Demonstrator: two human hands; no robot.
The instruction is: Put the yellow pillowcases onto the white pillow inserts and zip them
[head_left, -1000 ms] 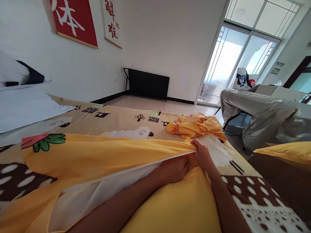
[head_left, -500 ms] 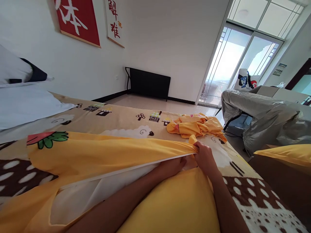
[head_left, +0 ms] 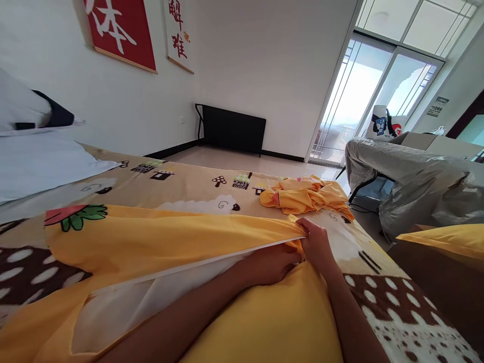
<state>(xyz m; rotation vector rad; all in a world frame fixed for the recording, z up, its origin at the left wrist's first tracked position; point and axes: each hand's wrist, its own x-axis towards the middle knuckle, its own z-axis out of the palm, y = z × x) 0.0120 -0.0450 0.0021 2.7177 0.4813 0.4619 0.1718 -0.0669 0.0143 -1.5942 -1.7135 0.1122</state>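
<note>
A yellow pillowcase (head_left: 159, 237) with a strawberry print lies across the bed, its open edge showing a white lining (head_left: 124, 302). A yellow pillow (head_left: 272, 322) sits at the near edge, partly inside the opening. My left hand (head_left: 270, 262) reaches into the opening and curls on the pillow's far corner. My right hand (head_left: 315, 242) pinches the pillowcase's right corner at the end of the opening.
A patterned bedsheet (head_left: 196, 189) covers the bed. A crumpled yellow cloth (head_left: 306, 196) lies beyond my hands. White bedding (head_left: 34, 161) is at the left. A silver-covered piece of furniture (head_left: 412, 181) and another yellow pillow (head_left: 446, 237) stand at the right.
My left hand has pushed a little further right toward the corner. My right hand stays gripping the corner, which dipped slightly after a small lift.
</note>
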